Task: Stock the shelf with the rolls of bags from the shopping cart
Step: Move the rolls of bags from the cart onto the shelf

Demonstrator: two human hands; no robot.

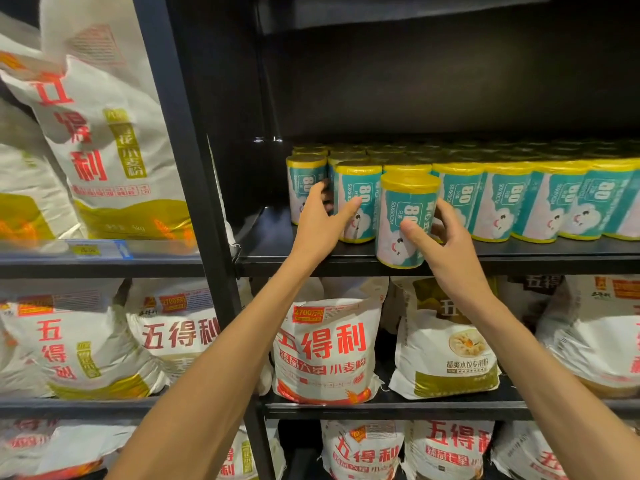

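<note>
Several upright rolls of bags (505, 202), yellow with teal and white labels, stand in rows on the black shelf (346, 259). My right hand (440, 244) grips one roll (403, 220) at the shelf's front edge, thumb across its label and fingers behind it. That roll stands slightly ahead of the front row. My left hand (323, 223) reaches in to the left, its thumb on the label of a front-row roll (356, 202) and its fingers curled into the gap beside the leftmost roll (304, 188).
Left of the rolls the shelf board is bare up to the black upright post (194, 168). Large white flour sacks (325, 351) with red lettering fill the shelves below and the bay to the left (93, 133). The shopping cart is out of view.
</note>
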